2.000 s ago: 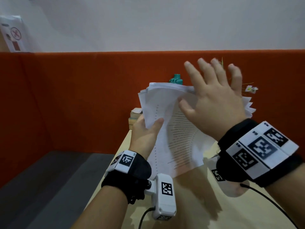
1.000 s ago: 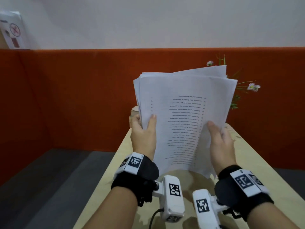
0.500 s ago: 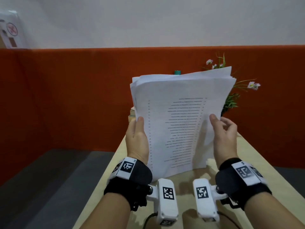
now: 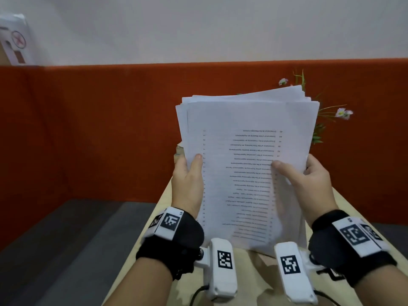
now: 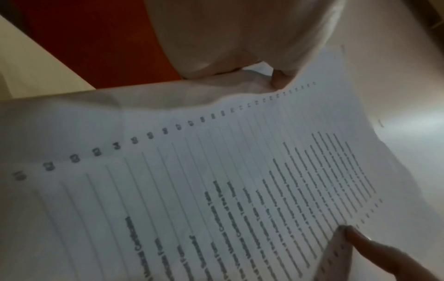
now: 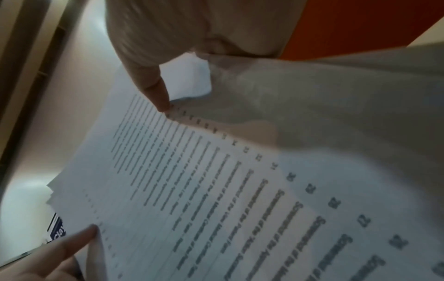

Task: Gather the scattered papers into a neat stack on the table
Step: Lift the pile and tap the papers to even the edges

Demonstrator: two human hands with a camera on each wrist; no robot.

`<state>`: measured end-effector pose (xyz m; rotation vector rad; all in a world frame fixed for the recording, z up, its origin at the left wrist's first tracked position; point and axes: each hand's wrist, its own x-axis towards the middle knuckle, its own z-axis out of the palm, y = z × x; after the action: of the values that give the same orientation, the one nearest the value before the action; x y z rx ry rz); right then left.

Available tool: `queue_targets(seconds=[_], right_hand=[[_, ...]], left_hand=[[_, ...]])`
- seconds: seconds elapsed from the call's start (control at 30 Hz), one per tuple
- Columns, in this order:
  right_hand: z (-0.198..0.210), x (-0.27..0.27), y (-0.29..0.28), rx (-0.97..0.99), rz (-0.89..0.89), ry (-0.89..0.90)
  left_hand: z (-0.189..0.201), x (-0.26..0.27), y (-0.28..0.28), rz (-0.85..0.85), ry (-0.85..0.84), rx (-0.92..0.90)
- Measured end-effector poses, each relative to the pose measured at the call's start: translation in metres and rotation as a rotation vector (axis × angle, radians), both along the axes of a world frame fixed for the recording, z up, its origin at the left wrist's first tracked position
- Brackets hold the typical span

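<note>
I hold a sheaf of white printed papers [image 4: 245,155] upright above the light wooden table [image 4: 181,281], its top edges fanned and uneven. My left hand [image 4: 187,180] grips the sheaf's left edge, thumb on the front sheet. My right hand [image 4: 309,180] grips the right edge, thumb pressed across the printed lines. The left wrist view looks along the printed papers [image 5: 216,180] to my left thumb [image 5: 280,79]; the right hand's thumb tip shows at bottom right. In the right wrist view the papers [image 6: 192,190] run under my right thumb [image 6: 156,91].
An orange partition [image 4: 88,129] backs the table, with a white wall above. A plant with small pink flowers [image 4: 331,115] stands behind the papers at the right. A short pile of books [image 4: 179,151] peeks out behind the sheaf's left edge. Grey floor lies left of the table.
Two seconds ago my right hand lay open across the sheaf's top; it dropped to grip the right edge. Since half a second ago its thumb slid further onto the front sheet.
</note>
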<state>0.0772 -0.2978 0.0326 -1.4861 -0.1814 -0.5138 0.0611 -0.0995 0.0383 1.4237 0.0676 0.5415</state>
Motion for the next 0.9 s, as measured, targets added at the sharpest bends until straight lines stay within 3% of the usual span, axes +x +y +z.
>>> queue_targets(seconds=[0.27,0.43,0.53,0.63,0.7,0.77,0.83,0.9], right_hand=[[0.005,-0.009,0.010,0.001,-0.083,-0.144],[-0.011,-0.009,0.011,-0.093,-0.072,-0.019],[-0.009,-0.008,0.009,-0.057,-0.016,0.031],[-0.004,-0.009,0.008,-0.031,0.048,0.054],[-0.001,-0.010,0.009,-0.028,0.076,0.076],[0.000,-0.010,0.009,-0.018,0.086,0.094],[0.001,-0.012,0.010,-0.027,0.105,0.079],[0.002,-0.013,0.010,-0.030,0.117,0.059]], left_hand=[[0.015,-0.005,-0.010,0.104,-0.156,0.223],[0.005,-0.012,-0.014,0.038,-0.018,0.242],[0.014,-0.013,-0.010,0.132,0.012,0.258],[0.045,-0.020,-0.011,0.433,-0.148,0.541],[0.071,-0.028,-0.018,0.514,-0.271,0.781],[0.094,-0.027,-0.026,0.418,-0.279,1.082],[0.106,-0.023,-0.037,0.143,-0.240,1.382],[0.109,-0.023,-0.046,-0.016,-0.312,1.489]])
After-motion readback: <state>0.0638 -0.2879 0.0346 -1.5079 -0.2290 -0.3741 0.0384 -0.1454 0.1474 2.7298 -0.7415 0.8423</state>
